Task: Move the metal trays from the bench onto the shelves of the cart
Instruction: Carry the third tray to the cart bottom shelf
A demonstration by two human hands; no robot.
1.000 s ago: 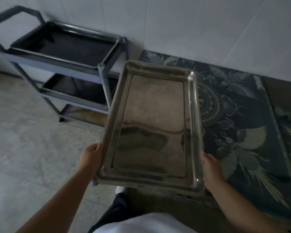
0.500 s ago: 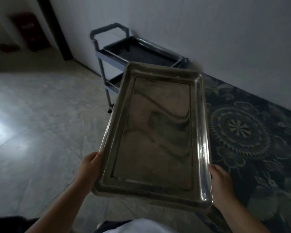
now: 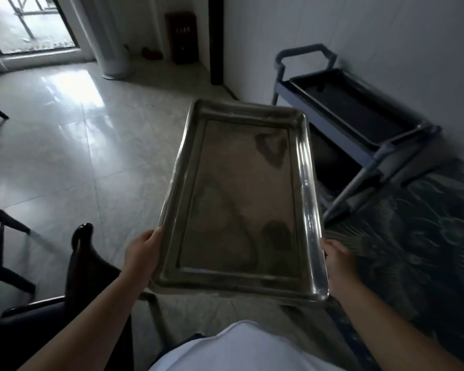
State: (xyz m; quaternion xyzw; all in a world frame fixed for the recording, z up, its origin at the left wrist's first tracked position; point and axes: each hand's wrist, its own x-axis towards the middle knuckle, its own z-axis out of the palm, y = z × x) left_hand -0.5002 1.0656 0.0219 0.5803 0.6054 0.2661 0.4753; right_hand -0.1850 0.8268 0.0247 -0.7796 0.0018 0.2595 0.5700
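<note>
View swung left since earlier; cart (image 3: 359,124) now right of hands. Tray (image 3: 241,199) clamped by left hand (image 3: 142,253) and right hand (image 3: 338,261); carry step, shelving probably needed next.

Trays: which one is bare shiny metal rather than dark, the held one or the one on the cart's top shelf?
The metal tray held between left hand and right hand; the top-shelf tray on the cart looks dark.
</note>
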